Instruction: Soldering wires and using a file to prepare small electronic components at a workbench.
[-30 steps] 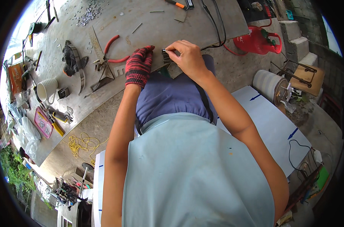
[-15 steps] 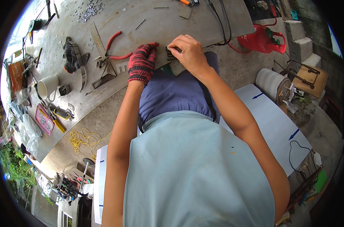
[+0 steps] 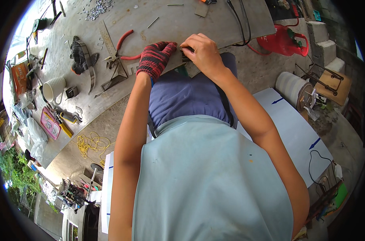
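My left hand point(image 3: 156, 60), in a red and black knit glove, rests at the near edge of the metal table point(image 3: 166, 30). Its fingers are pressed together, and whatever they hold is hidden. Bare, my right hand point(image 3: 204, 54) pinches with thumb and forefinger close beside the gloved fingertips. What sits in that pinch is too small to make out. Partly covered by the right hand, a dark ridged metal piece point(image 3: 185, 58) lies at the table edge between both hands. Pliers with red handles point(image 3: 125, 39) lie open just left of the glove.
Left on the table are a metal square point(image 3: 106, 38), a dark glove point(image 3: 77, 56), a white mug point(image 3: 53, 89) and a pink tray point(image 3: 50, 124). Small metal bits point(image 3: 97, 9) lie farther back. Black cables point(image 3: 242, 24) cross the right side, near a red gas cylinder point(image 3: 285, 40).
My gloved left hand has moved right, so its fingertips are closer to my right hand. The right hand covers more of the dark metal piece. The whole view has shifted slightly.
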